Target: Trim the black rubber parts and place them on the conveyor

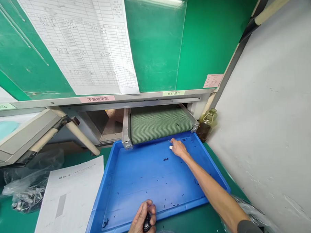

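"What's closest to you?"

"My left hand [141,223], low over the tray's near rim. Its fingers curl in, the grip closed around a glossy black oval object [147,222]. I can't tell what that object is."

"And the other side?"

"My right arm [212,186] stretches long across the blue plastic tray [96,215], with a dark sleeve [246,228] at the elbow. My right hand [179,148] sits palm-down, its grip nearly closed, pinching a small white piece [170,147] at the fingertips, just above the tray floor."

"What's in the tray?"

"Thin black pieces [165,159] lie scattered over the smooth moulded floor, with a small cluster near the middle."

"Further out?"

"A green mesh conveyor belt [161,125] in a metal frame ends just over the far rim. To the left, a printed sheet [69,202] and crumpled clear plastic [29,183] lie on the green counter [10,212]. To the right stands a bottle of amber liquid [207,124]. Higher up, a ruled paper chart [77,41] covers part of a green board [154,44]."
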`<action>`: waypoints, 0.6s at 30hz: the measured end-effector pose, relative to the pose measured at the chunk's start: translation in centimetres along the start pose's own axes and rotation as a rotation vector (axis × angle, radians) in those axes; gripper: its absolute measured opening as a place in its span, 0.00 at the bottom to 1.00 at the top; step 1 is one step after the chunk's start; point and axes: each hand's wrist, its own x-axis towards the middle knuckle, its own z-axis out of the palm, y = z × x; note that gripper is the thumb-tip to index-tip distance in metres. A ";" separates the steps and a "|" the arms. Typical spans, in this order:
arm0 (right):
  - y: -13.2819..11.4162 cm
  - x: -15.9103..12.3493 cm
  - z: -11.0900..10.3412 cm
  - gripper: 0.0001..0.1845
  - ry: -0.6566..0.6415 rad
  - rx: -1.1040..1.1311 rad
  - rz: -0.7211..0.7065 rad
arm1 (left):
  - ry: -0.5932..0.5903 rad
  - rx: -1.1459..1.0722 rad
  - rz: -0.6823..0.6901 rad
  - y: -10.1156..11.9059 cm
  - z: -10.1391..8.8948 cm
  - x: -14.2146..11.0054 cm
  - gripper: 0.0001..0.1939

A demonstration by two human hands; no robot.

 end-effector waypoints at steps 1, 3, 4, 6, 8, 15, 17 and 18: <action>-0.8 -1.5 -0.5 0.15 -0.003 0.023 -0.045 | 0.000 0.018 0.005 0.1 0.2 0.0 0.21; -2.6 -5.1 -1.3 0.13 -0.016 0.075 -0.139 | -0.001 0.063 0.035 0.2 0.7 -0.1 0.22; -3.5 -7.1 -1.6 0.15 -0.027 0.102 -0.183 | -0.005 0.090 0.060 0.1 1.1 -0.2 0.23; -5.1 -11.3 -1.7 0.15 -0.046 0.160 -0.254 | -0.025 0.143 0.113 0.0 1.7 -0.5 0.24; -6.2 -15.3 -1.3 0.15 -0.057 0.218 -0.294 | -0.061 0.190 0.160 -0.5 2.1 -1.0 0.24; -4.8 -22.5 0.7 0.12 -0.147 0.426 -0.310 | -0.161 0.353 0.139 -2.6 0.7 -2.8 0.23; -4.1 -23.3 0.9 0.10 -0.205 0.487 -0.317 | -0.157 0.417 0.150 -2.8 0.3 -3.5 0.25; -3.9 -23.6 1.0 0.10 -0.223 0.515 -0.316 | -0.154 0.458 0.171 -2.9 0.3 -3.9 0.25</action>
